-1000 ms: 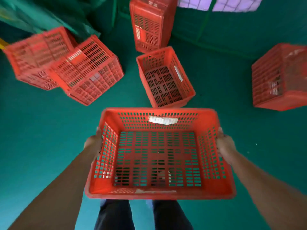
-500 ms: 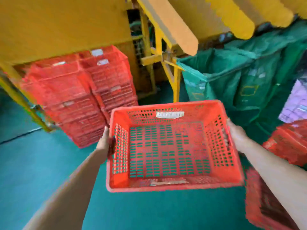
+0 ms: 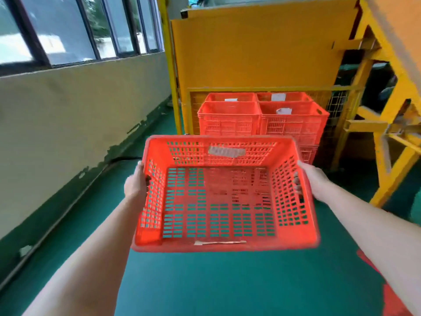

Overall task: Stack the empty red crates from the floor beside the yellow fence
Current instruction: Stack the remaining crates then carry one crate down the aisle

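I carry an empty red crate (image 3: 223, 244) in front of me, above the green floor. My left hand (image 3: 134, 183) grips its left wall and my right hand (image 3: 311, 180) grips its right wall, fingers curled through the handle holes. A white label sits on the crate's far inner wall. Straight ahead, stacks of red crates (image 3: 262, 117) stand side by side against the yellow fence (image 3: 255, 49), a short way beyond the crate I hold.
A cream wall with windows (image 3: 68, 106) runs along the left. A yellow steel frame (image 3: 387, 137) stands on the right. Part of another red crate (image 3: 391, 290) shows at the lower right edge. Green floor (image 3: 227, 286) lies under me.
The view has turned from the loose crates on the floor to face the stacks by the yellow fence. Both hands keep the same hold on the crate, now closer to the stacks.
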